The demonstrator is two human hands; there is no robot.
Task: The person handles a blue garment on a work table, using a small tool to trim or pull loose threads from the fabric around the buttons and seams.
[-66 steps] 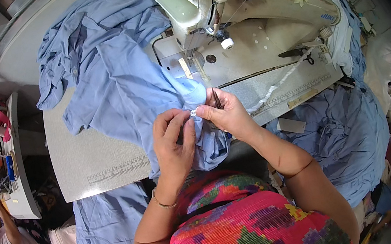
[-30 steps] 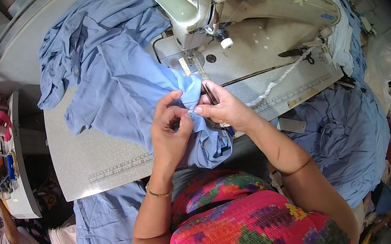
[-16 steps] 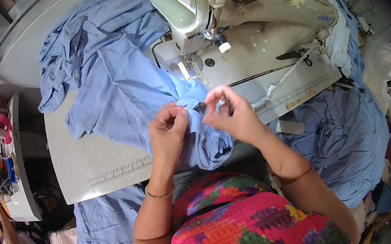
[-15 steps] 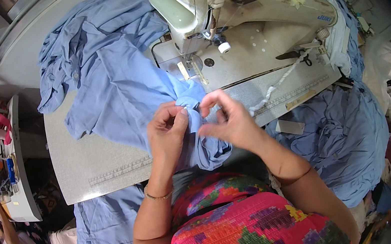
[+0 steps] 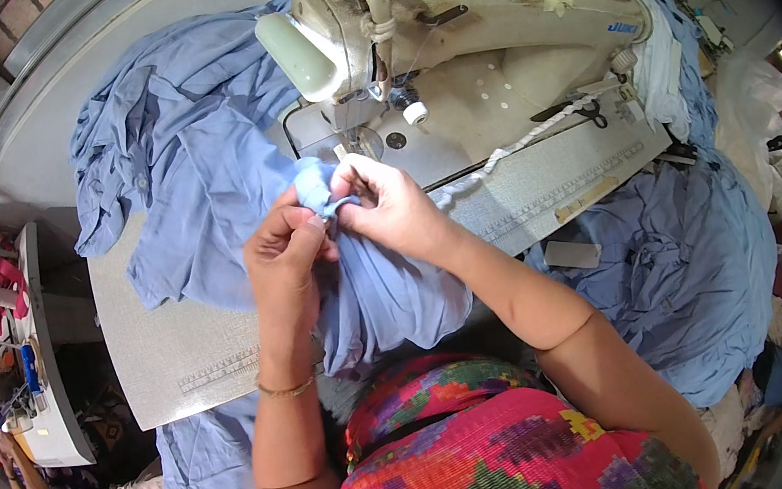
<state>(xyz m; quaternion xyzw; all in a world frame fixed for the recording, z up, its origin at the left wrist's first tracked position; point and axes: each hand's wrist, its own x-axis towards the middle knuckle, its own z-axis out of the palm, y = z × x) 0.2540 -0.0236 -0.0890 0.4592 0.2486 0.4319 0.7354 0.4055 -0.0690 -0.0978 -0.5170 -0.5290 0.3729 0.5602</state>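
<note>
A light blue shirt (image 5: 204,176) with buttons lies over the left part of the sewing table and hangs down toward my lap. My left hand (image 5: 280,261) pinches a gathered edge of it between thumb and fingers. Close beside it, my right hand (image 5: 392,212) is closed on the same folded band of cloth. Both hands are in front of the needle area of a cream sewing machine (image 5: 489,22), apart from its presser foot. The exact part of the shirt between my fingertips is partly hidden.
A twisted white cord (image 5: 517,140) and black-handled scissors (image 5: 584,114) lie right of the hands. More blue garments (image 5: 668,274) are heaped at the right, with a pale card (image 5: 574,255) on them. At far left, a person's arm (image 5: 34,480) reaches toward another machine.
Both hands have shifted left with the gathered cloth. My right hand, whose fingers were apart beside the cloth, is now closed on it. The view has shifted slightly.
</note>
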